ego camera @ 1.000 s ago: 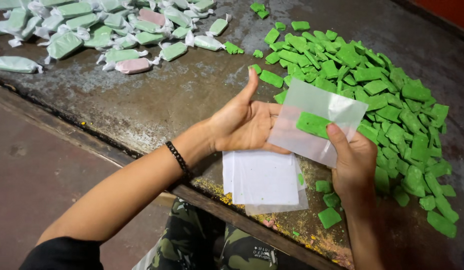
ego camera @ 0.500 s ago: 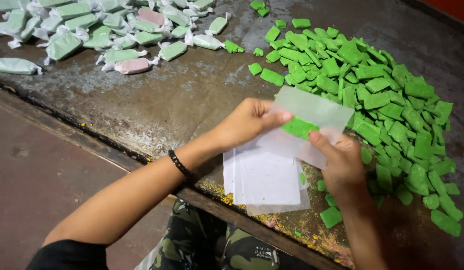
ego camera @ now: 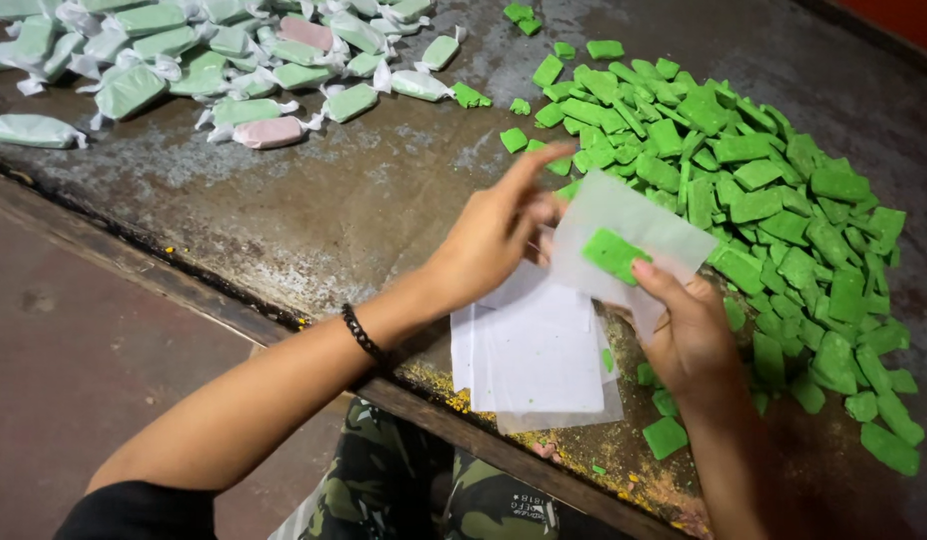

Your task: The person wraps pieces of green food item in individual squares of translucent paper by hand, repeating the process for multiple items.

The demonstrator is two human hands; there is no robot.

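**Green piece held on a wrapper sheet above the counter's near edge**

Green piece (ego camera: pixel 612 254), flat and roughly rectangular, is seen lying on a thin translucent wrapper sheet (ego camera: pixel 652 222) that is held up over the counter (ego camera: pixel 364 200), just above its near edge. The sheet and the piece are pinched by the right hand (ego camera: pixel 696 335): its thumb is pressed onto the lower edge of the piece, and its fingers are closed behind the sheet. The left hand (ego camera: pixel 494 235) is placed just beside the sheet's left edge, with the index finger stretched out toward the far side and the other fingers loosely curled; whether the sheet is actually gripped by them cannot be told. A dark beaded bracelet (ego camera: pixel 363 334) is worn on the left wrist.

Directly beneath both hands, a stack of white wrapper sheets (ego camera: pixel 534 355) is laid flat at the near edge of the counter, slightly overhanging it. A large heap of loose green pieces (ego camera: pixel 764 190) is spread across the right half of the counter, reaching to just beside the right hand. Wrapped pieces (ego camera: pixel 214 70) with twisted ends, mostly pale green with a few pink ones, are gathered at the far left corner, well apart from the hands. Camouflage-patterned trousers (ego camera: pixel 414 490) are visible below the counter's edge.
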